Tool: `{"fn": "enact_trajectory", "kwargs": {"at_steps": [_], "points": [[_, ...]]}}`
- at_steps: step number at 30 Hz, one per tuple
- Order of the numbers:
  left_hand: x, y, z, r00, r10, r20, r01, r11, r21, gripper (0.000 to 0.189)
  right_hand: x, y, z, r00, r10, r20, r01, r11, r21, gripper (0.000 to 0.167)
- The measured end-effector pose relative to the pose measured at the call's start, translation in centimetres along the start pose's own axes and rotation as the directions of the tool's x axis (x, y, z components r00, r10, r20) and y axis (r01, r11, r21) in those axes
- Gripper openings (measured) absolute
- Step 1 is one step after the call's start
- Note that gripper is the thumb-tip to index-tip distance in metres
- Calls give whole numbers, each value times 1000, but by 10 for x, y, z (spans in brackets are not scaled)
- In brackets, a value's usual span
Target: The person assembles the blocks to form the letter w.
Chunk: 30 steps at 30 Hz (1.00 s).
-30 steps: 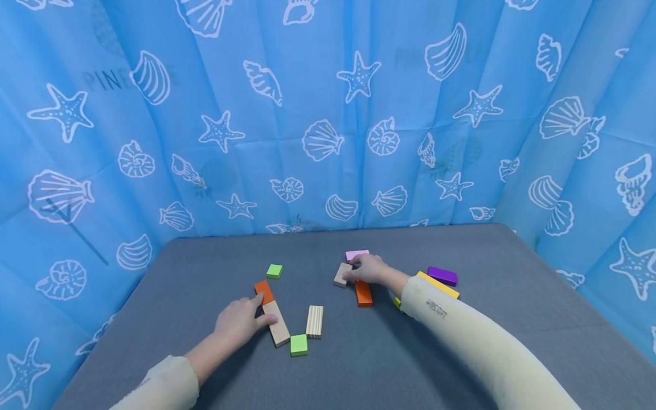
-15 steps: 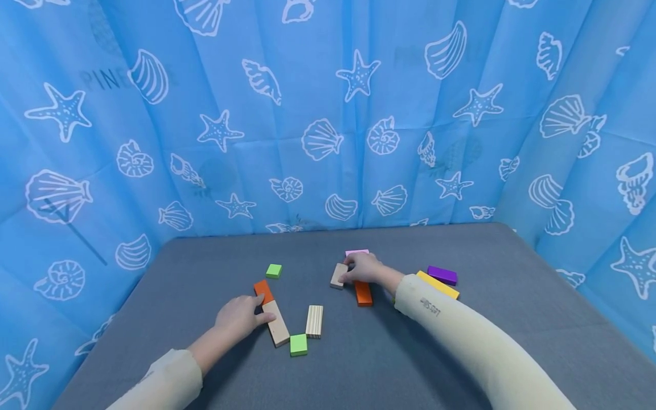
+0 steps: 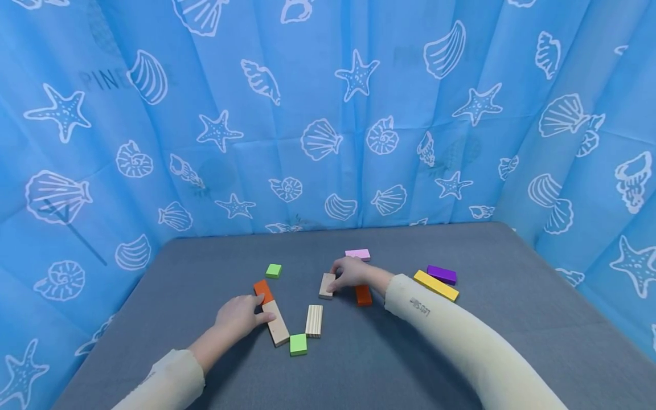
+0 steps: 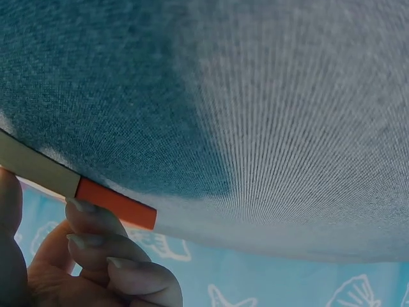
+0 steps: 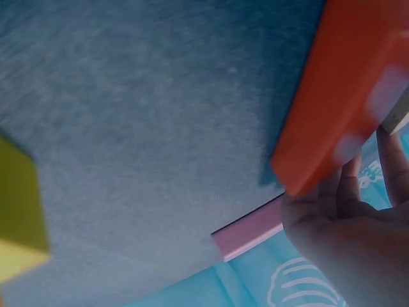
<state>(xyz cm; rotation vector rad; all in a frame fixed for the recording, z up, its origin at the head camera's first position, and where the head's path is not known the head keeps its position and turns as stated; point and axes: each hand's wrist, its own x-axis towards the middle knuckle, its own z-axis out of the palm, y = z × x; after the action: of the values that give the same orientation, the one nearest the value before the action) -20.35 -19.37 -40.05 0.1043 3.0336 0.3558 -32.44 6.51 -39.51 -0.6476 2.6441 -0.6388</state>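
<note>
"What's on your head feed?"

"From my desk I see the left hand resting loosely, thumb and forefinger parted: forefinger touching an orange block, thumb touching the long wooden block set end to end with it. The right hand pinches a short wooden block between thumb and fingers, spread just to its width. That hand covers the far end of a second orange block; a pink block lies just beyond."

"And around them on the gray cloth?"

"I've got a green block beside the long wooden block's near end, a striped wooden block next to that, another green block farther out, and a yellow block near a purple block, off right."

"Left wrist?"

"Thumb at the long wooden block, fingers loosely bent by the orange one; I can't tell how firmly they press."

"Right wrist?"

"My second orange block looms blurred before the fingers, pink behind, yellow at the left edge; only a corner of the short wooden block shows, by a fingertip"
</note>
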Motion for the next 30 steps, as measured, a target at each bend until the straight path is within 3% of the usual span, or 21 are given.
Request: {"fn": "enact_trajectory", "kwargs": {"at_steps": [6,12,17,23,26,30], "points": [[-1,-1,0,1000,-8,-1,8,1000,-14,63,4,-4,2,999,15,38,-17,999,44,33],[-1,-1,1,1000,-19,-4,19,1000,-15,63,4,-10,2,991,85,104,-102,980,169,32],[-1,1,1,1000,-18,-1,18,1000,-19,63,5,-14,0,982,134,131,-154,976,153,32],[-2,2,-1,1000,-13,-14,13,1000,-17,62,7,-15,1,981,135,136,-158,972,173,37],[-3,2,-1,1000,-9,-14,9,1000,-4,63,4,-16,2,987,110,115,-125,983,135,48],[-3,1,1,1000,-9,-7,9,1000,-1,64,-2,-18,6,995,57,79,-57,998,-3,58]]}}
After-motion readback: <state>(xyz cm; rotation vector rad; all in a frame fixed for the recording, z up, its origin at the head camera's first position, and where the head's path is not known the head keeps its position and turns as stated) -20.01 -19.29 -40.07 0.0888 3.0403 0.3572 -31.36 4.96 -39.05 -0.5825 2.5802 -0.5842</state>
